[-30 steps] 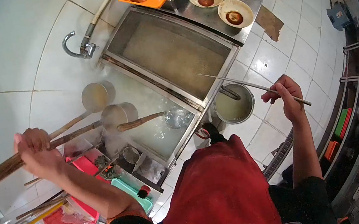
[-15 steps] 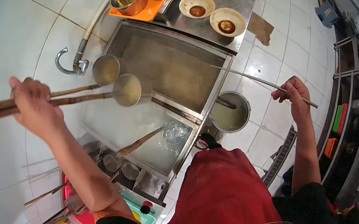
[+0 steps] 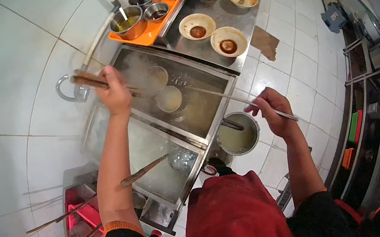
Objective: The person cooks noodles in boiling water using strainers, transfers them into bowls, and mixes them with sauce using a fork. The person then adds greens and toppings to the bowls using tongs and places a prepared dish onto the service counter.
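My left hand (image 3: 116, 93) is closed round the wooden handles (image 3: 89, 80) of two noodle strainers. Their deep round baskets, the nearer strainer (image 3: 169, 99) and the farther strainer (image 3: 157, 76), sit low in the steaming rear vat (image 3: 209, 126), with pale contents inside. My right hand (image 3: 271, 111) grips a long thin stick (image 3: 229, 96) at the vat's right side. The stick's far end reaches over the water toward the baskets; whether it touches them I cannot tell. Another wooden-handled strainer (image 3: 144, 170) rests in the cloudy front vat (image 3: 111, 126).
Stained bowls (image 3: 229, 41) stand on the steel counter (image 3: 178, 45) beyond the vat. An orange tray (image 3: 148, 36) holds metal pots. A bucket (image 3: 238, 134) of liquid with a handle sticking out stands right of the vats. A tap (image 3: 65, 91) is on the tiled wall.
My left hand has moved right, bringing both strainers from above the vats' left side down into the rear vat. My right hand has shifted left with the stick. Steam now rises there.
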Motion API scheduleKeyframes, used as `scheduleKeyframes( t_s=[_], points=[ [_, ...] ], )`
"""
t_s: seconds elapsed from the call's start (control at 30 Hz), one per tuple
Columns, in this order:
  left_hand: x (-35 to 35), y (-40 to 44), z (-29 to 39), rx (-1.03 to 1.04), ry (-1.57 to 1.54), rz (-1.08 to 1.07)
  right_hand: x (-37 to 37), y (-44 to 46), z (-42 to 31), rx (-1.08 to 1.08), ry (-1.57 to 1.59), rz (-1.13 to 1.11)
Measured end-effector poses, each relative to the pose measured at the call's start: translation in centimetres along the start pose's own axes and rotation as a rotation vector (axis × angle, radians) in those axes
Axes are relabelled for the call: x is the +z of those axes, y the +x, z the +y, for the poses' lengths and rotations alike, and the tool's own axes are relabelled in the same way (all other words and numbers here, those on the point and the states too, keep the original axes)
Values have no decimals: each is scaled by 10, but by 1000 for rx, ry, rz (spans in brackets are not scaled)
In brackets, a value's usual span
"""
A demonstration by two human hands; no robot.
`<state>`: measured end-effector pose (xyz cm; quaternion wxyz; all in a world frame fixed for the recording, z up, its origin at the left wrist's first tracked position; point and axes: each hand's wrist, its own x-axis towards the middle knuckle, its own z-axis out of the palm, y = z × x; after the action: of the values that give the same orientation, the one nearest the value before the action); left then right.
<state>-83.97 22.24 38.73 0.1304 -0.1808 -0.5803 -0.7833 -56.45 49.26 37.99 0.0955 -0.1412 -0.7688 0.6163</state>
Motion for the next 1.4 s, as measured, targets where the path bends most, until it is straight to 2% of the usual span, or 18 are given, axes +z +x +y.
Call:
scheduleKeyframes(
  t_s=[0.07, 0.13, 0.2, 0.27, 0.33, 0.37, 0.43, 0.47, 0.67, 0.73, 0.77, 0.87, 0.9, 1.03, 1.1, 1.2, 1.33, 1.4],
  points=[
    [-7, -5, -10, -56, -2, 15, 12, 18, 11, -69, -69, -9],
    [-6, -7, -18, -65, -5, -197, 29, 33, 9, -44, -20, -46],
    [-2, -13, -20, -70, -9, -257, 51, 43, 9, 5, -110, -154],
    [6, -24, -22, -27, 105, -277, 74, 55, 25, -109, -236, -187],
    [6, -34, -38, 71, 201, -275, 97, 67, 50, -375, -363, -129],
    [4, -35, -45, 182, 297, -278, 107, 69, 55, -378, -362, -133],
    [0, -34, -42, 128, 340, -360, 125, 67, 63, -516, -192, -261],
    [-1, -36, -40, 71, 372, -446, 129, 66, 68, -508, -190, -260],
    [14, -39, -25, 153, 411, -472, 126, 64, 90, -454, -244, -242],
    [6, -41, -29, 170, 470, -486, 128, 61, 87, -294, -90, -249],
    [5, -39, -31, 202, 517, -489, 127, 64, 87, -374, -137, -157],
    [14, -43, -21, 232, 454, -500, 134, 55, 96, -563, -162, -194],
    [14, -43, -20, 227, 450, -508, 126, 55, 68, -398, -232, -318],
    [17, -41, -19, 249, 499, -513, 125, 70, 81, -419, -61, -174],
    [18, -39, -19, 262, 484, -525, 126, 62, 80, -423, -134, -377],
    [13, -39, -24, 213, 435, -525, 120, 69, 84, -398, -65, -212],
    [4, -32, -28, 194, 483, -579, 116, 63, 92, -480, -247, -324],
    [5, -36, -27, 179, 458, -554, 100, 57, 70, -365, -106, -337]
  ],
)
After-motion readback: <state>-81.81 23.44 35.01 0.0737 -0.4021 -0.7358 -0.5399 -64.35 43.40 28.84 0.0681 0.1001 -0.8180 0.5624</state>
